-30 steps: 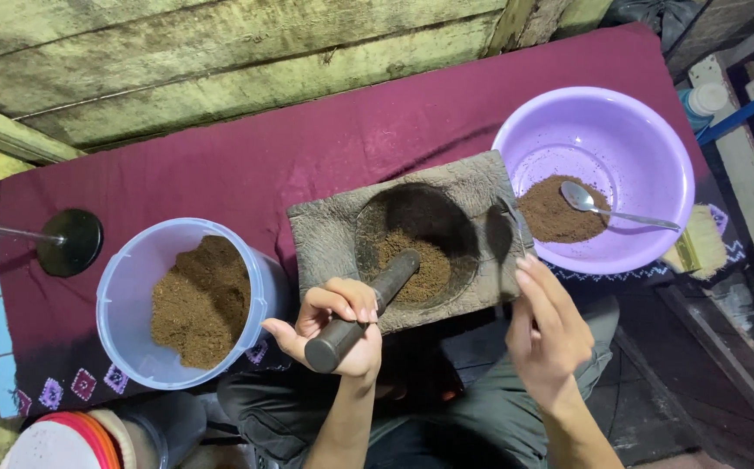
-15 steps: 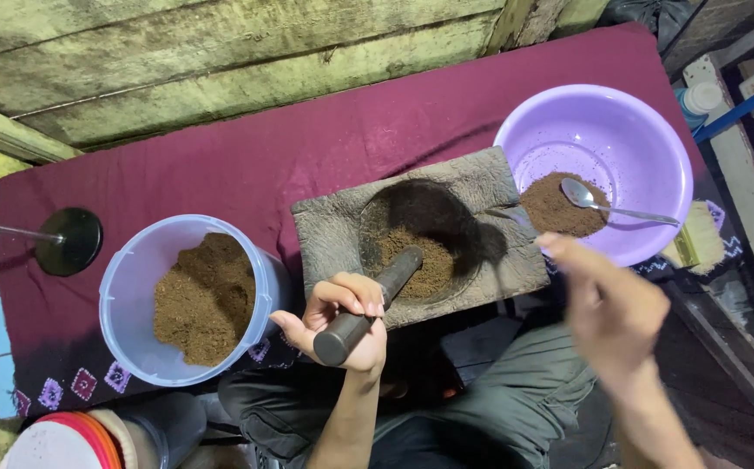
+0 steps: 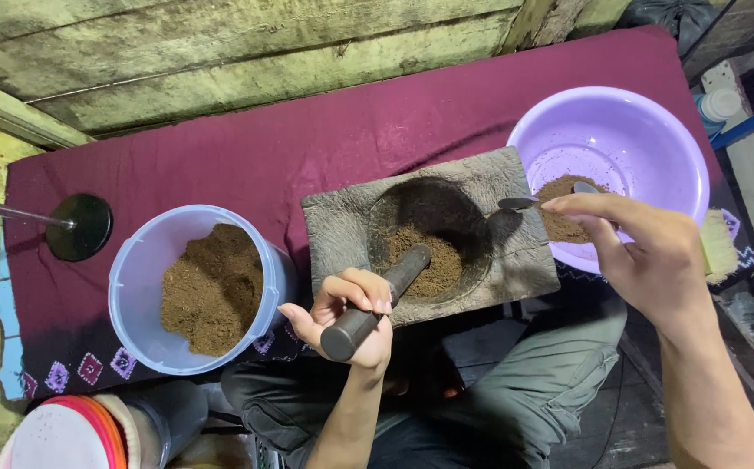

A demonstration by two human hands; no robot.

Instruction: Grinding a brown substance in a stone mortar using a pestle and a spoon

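Observation:
My left hand (image 3: 346,308) grips the lower end of a dark pestle (image 3: 394,278) whose tip rests in brown ground powder inside the grey stone mortar (image 3: 342,226). My right hand (image 3: 646,252) reaches leftward over the near rim of the purple bowl (image 3: 646,130), fingers stretched out together. Its fingertips meet the handle end of a small metal spoon (image 3: 516,204) lying on the mortar's right edge. Whether the fingers pinch that spoon is unclear. A second spoon (image 3: 585,187) lies in the bowl's brown powder, mostly hidden by the hand.
A pale blue bucket (image 3: 134,269) half full of brown powder stands left of the mortar on the maroon cloth (image 3: 307,130). A black round disc on a rod (image 3: 80,226) lies far left. Stacked coloured lids (image 3: 64,434) sit at bottom left. My knees are below the mortar.
My right hand left the small spoon on the mortar's edge, pulled back toward me, and has now swung forward again over the purple bowl to the spoon. The left hand and pestle barely moved.

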